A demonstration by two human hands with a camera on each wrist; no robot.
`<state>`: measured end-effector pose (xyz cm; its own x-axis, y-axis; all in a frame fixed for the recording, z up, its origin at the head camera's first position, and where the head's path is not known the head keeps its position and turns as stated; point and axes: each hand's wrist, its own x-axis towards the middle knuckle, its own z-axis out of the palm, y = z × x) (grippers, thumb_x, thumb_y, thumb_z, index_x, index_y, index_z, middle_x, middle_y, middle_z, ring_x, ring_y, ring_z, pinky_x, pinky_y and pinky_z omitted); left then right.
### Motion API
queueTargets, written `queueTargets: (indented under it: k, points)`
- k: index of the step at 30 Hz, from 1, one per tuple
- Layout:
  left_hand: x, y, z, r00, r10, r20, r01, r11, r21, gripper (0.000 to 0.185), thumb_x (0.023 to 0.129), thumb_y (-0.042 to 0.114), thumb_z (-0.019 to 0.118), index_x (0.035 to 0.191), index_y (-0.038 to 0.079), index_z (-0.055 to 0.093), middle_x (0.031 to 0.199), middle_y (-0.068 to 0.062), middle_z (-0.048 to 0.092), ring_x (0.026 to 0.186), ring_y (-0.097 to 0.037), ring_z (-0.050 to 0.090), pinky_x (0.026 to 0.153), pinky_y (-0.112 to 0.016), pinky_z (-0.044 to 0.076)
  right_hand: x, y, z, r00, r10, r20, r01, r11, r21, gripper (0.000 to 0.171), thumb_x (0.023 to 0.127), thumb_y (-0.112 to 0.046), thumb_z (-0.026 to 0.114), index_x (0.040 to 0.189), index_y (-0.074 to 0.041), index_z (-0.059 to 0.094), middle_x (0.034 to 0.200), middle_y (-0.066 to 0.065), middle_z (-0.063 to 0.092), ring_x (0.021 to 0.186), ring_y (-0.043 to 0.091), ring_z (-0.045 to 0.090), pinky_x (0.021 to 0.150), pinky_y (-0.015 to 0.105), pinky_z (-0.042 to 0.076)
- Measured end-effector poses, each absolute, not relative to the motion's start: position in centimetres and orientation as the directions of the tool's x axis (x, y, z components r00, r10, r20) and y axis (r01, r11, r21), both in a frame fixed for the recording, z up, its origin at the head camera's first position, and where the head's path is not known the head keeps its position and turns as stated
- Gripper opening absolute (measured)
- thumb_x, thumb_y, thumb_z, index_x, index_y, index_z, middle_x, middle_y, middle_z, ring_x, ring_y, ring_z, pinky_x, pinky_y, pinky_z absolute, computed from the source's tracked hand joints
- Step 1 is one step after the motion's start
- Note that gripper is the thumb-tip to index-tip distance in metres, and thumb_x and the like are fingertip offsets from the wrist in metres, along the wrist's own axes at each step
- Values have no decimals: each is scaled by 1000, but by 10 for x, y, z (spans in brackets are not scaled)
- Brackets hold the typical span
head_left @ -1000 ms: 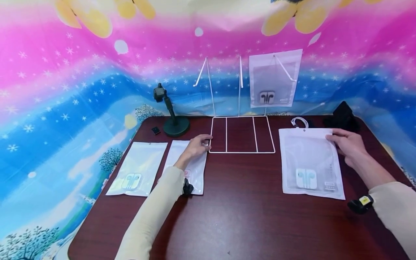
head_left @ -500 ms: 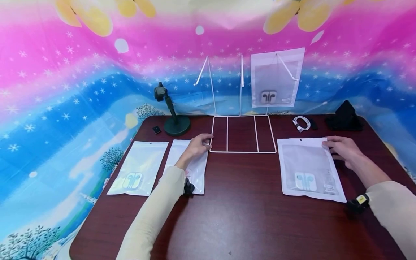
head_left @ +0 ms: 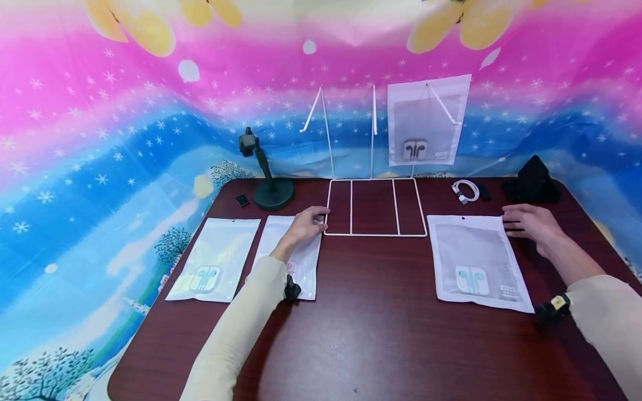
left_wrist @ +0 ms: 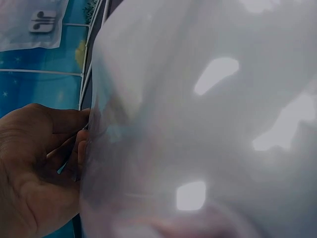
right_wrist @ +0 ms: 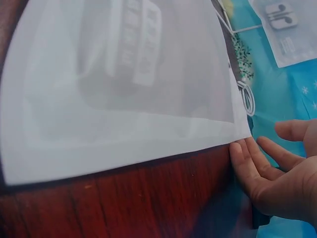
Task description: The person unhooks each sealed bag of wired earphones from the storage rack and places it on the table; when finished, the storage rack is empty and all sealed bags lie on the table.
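In the head view, my left hand [head_left: 303, 227] grips the left side wire of a white wire display rack [head_left: 375, 235], thumb and fingers around it. Beneath my left forearm lies a pouch [head_left: 307, 264] with a pinkish print, partly covered by the arm. My right hand [head_left: 536, 225] has its fingers stretched out at the upper right corner of a white zip pouch [head_left: 471, 239] holding an earphone case. The right wrist view shows the fingertips [right_wrist: 239, 148] right at that pouch's corner, thumb raised apart. A similar pouch [head_left: 428, 125] hangs from the rack's right hook.
At the left lies another earphone pouch [head_left: 228, 250]. Behind it stand a dark green stand [head_left: 273, 192] with a round base and a small black square [head_left: 242, 200]. A coiled white cable [head_left: 466, 191] and a black holder [head_left: 533, 184] sit at the back right.
My right hand has lowered the pouch towards me onto the table, and its fingers have loosened from the corner. The left hand stays at the rack.
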<state>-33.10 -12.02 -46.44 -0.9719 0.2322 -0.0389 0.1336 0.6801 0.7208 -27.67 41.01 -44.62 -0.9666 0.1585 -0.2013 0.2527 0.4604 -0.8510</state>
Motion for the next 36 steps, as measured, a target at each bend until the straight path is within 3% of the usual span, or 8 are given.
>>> queueTargets:
  k: [3,5,7,13,23,29,34,36]
  points:
    - [-331,-120,-464,-971,237,-40,135,677,723,47,98,3,66,144,8,61,144,-14,57,120,-30,57,108,-42,48,-278,413,-444,-969,164,-182,239,456,-857,59,112,-28,41,158,7,33,109,-4,68,79,-9,63,76,25,61]
    - [-331,-121,-464,-971,237,-42,134,675,725,47,98,3,66,144,7,61,145,-14,56,120,-30,57,108,-42,48,-279,414,-442,-971,169,-170,230,452,-862,57,112,-26,42,158,6,34,92,-22,61,79,-7,65,77,26,61]
    - [-331,-121,-463,-971,236,-47,129,674,727,47,98,4,67,145,8,60,146,-14,56,120,-30,56,109,-42,48,-281,414,-437,-973,167,-160,219,448,-867,54,112,-21,39,158,6,33,85,-30,57,80,-7,65,79,27,61]
    - [-331,-121,-463,-970,240,-47,132,677,724,47,98,4,67,144,8,61,145,-14,56,120,-30,56,108,-43,49,-291,409,-411,-985,136,-111,159,421,-893,51,113,-17,37,160,4,32,88,-30,60,85,-7,66,83,26,60]
    - [-331,-122,-465,-973,225,-45,121,668,734,46,98,3,67,144,7,61,144,-15,57,119,-30,57,106,-43,50,-317,389,-359,-991,114,-63,92,276,-957,51,106,-36,58,150,-14,49,93,-25,70,88,-3,70,76,18,58]
    - [-329,-123,-466,-976,214,-46,112,669,735,46,98,4,67,144,8,61,144,-14,57,120,-30,57,107,-42,50,-332,373,-330,-994,102,-41,54,133,-990,63,98,-38,69,152,-12,48,97,-18,72,89,1,71,73,17,58]
    - [-329,-123,-464,-972,230,-37,127,660,741,46,99,4,67,145,9,61,147,-14,55,123,-30,56,110,-42,48,-342,360,-309,-994,110,-30,36,57,-998,75,94,-38,73,159,-14,43,113,-11,69,99,5,69,73,15,57]
    - [-328,-123,-464,-972,230,-37,128,659,741,46,99,4,66,145,9,61,147,-14,55,124,-30,56,111,-43,47,-347,354,-303,-992,125,-29,38,71,-997,79,92,-40,75,159,-16,42,126,-9,65,109,7,66,82,16,57]
